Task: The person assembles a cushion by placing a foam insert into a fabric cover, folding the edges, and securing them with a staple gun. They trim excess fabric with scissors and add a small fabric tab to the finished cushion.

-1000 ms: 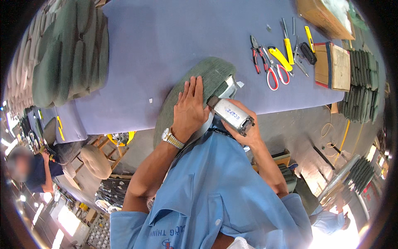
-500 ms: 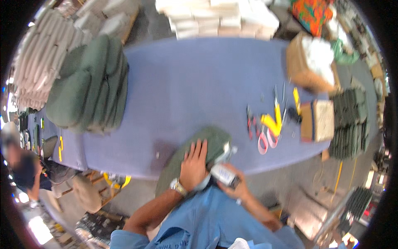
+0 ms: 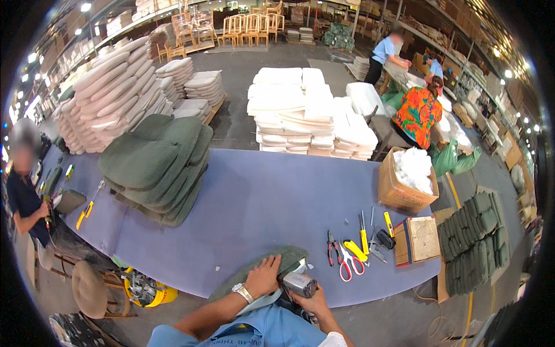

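A dark green padded cushion (image 3: 231, 281) lies tilted at the table's near edge, close against my body. My left hand (image 3: 264, 277) rests flat on its upper face, fingers stretched out, with a metal watch on the wrist. In my right hand (image 3: 311, 303) is a grey staple gun (image 3: 299, 284) with a dark end cap, its nose close to the cushion's right edge. My fingers wrap round its handle, partly hidden below the gun's body. Whether the nose touches the cushion, I cannot tell. Some whitish material (image 3: 302, 266) shows at that edge.
On the blue table (image 3: 277, 196) stand stacked green cushions (image 3: 153, 162) at left. Scissors (image 3: 347, 267), pliers (image 3: 333, 247) and yellow cutters (image 3: 355, 250) lie at right, beside a wooden block (image 3: 425, 238) and a carton of white stuffing (image 3: 404, 191). A co-worker (image 3: 29, 191) stands at far left.
The head view has tilted up, showing more of the hall beyond the table. My left hand stays on the cushion, and my right still holds the staple gun at its edge.
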`<state>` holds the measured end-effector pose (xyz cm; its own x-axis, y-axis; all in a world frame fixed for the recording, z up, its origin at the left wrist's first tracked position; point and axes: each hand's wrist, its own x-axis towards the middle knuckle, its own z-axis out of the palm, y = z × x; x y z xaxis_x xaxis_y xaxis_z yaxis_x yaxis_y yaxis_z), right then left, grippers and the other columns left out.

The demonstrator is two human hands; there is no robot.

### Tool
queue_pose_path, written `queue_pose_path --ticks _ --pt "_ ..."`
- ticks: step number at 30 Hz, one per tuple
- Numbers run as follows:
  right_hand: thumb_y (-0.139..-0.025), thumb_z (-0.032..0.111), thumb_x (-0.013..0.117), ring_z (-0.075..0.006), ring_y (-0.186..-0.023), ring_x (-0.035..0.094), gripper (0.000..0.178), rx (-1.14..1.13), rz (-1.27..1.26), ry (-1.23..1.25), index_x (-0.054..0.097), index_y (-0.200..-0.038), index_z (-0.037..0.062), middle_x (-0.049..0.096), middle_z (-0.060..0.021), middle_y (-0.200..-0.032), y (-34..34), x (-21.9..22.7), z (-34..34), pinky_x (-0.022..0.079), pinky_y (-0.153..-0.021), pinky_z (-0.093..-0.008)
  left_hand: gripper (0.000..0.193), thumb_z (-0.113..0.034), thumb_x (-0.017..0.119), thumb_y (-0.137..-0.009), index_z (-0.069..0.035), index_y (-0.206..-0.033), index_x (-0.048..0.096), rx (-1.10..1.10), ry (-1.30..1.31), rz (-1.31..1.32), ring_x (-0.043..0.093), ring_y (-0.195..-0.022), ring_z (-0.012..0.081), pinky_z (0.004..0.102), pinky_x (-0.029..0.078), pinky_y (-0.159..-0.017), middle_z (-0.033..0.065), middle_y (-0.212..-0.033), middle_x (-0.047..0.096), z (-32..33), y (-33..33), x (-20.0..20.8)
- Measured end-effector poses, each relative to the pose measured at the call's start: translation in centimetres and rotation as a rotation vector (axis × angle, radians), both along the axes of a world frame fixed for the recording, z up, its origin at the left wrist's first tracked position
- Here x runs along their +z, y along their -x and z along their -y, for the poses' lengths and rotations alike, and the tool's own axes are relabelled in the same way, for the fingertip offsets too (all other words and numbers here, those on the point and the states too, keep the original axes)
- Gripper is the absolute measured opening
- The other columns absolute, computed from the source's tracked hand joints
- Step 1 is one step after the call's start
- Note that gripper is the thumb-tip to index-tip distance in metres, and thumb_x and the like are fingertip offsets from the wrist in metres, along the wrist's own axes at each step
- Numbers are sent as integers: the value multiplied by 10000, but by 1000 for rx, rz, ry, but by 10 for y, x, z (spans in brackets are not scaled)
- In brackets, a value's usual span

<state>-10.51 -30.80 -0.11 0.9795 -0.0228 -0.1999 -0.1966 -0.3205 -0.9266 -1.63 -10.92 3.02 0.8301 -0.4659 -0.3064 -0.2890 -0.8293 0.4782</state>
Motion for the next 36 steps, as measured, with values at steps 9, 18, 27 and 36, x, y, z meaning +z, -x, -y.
queue_pose_path --ticks 9,18,27,36 --pt "-772 149 887 -214 -1110 690 593 -113 -28 -96 626 -1268 -45 724 -122 -1204 4 43 -28 530 -981 -344 987 -350 771 -825 -92 -1602 220 52 -33 -54 561 -1279 434 565 534 -916 245 -1411 523 -80 54 42" --pt "-812 168 846 -230 -1001 713 513 -61 200 49 632 -1257 32 740 -132 -1086 -29 72 -103 548 -889 -357 590 -96 656 -826 -44 -1396 514 21 106 174 716 -880 435 548 565 -717 202 -1051 719 -136 18 50" --pt "-792 171 871 -214 -964 715 512 -130 154 73 653 -1222 1 750 -127 -1071 -50 67 -181 548 -863 -349 633 -203 695 -862 -104 -1456 503 -26 41 250 740 -883 396 510 583 -689 195 -1134 734 -211 -34 42" --pt "-808 77 855 -162 -649 666 355 -521 -125 91 666 -1089 -31 720 -95 -897 3 47 -193 526 -569 -300 739 -344 725 -876 -94 -1509 436 -123 88 4 721 -944 434 549 561 -813 243 -1032 736 -233 -61 41"
